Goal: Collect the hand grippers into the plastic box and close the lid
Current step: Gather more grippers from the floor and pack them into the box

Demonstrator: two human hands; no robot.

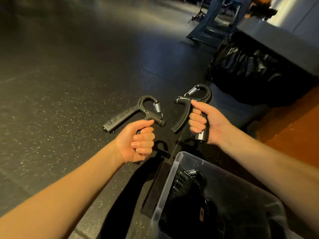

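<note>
Hand gripper (124, 116) at centre is clenched in the fingers (143, 135) of the left hand (136, 144); second gripper (185, 110) in the right hand (207, 121) likewise, above the plastic box (165, 183) at lower right.

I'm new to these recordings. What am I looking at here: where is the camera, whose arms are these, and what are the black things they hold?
There is no machine here. A person wears one camera on the head, and it looks down at their own bare arms. The left hand grips one handle of the left gripper, a black squeeze trainer with a metal spring. The right hand grips the right gripper the same way. Both are held above a dark speckled floor. At the lower right is a clear plastic box with no lid on it. At least one more trainer, the boxed gripper, lies inside. A black bag sits behind.
</note>
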